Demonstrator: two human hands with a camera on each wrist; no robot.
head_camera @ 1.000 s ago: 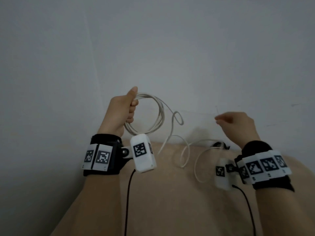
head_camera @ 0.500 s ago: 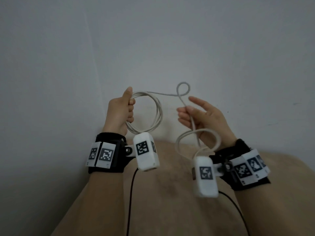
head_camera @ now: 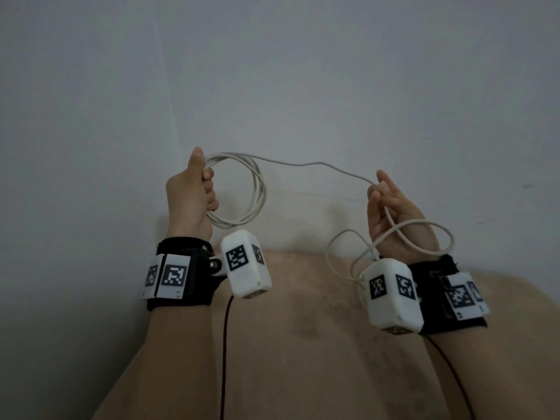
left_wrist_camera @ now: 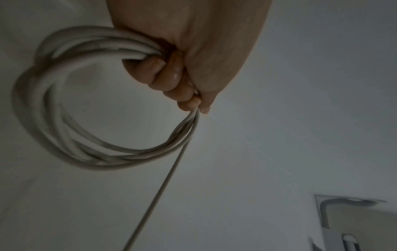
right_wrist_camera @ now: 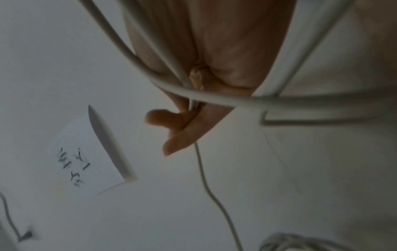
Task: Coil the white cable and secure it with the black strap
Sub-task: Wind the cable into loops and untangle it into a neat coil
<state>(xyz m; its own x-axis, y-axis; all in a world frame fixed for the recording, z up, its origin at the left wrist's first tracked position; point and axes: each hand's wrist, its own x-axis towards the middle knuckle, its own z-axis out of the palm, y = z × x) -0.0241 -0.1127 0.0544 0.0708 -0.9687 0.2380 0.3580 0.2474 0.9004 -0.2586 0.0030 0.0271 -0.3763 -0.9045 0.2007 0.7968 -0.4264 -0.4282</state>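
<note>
Item 1, cable (head_camera: pixel 257 189): white, thin, round in section, with a dull grey cast in this dim light. I count several turns gathered into one round coil, the strands lying close and slightly offset from one another. The coil hangs in the air in front of a pale wall (head_camera: pixel 303 71), above a tan surface (head_camera: pixel 303 344) that I cannot identify.

Item 2, left hand (head_camera: pixel 191 198): raised, thumb up, fingers (left_wrist_camera: pixel 171 74) curled tight round the top of the coil, clenched on the bundle. In the left wrist view the strands (left_wrist_camera: pixel 53 118) run out from under the fingertips and sweep round in a full ring.

Item 3, free run of cable: one strand leaves the coil's top and runs across in a shallow arc to the right hand (head_camera: pixel 391 219). In the right wrist view it (right_wrist_camera: pixel 201 169) passes between the fingers (right_wrist_camera: pixel 184 134) of that hand. The fingers look loosely bent round it; whether they pinch it or merely guide it, I cannot tell.

Item 4, slack: below the right hand the cable falls into two loose loops, one draped round the wrist, one hanging beside the white camera box (head_camera: pixel 391 295).

Item 5, strap: I see none in these views.

Item 6, wristbands (head_camera: pixel 178 274): black, with printed square markers, one on each wrist.
</note>
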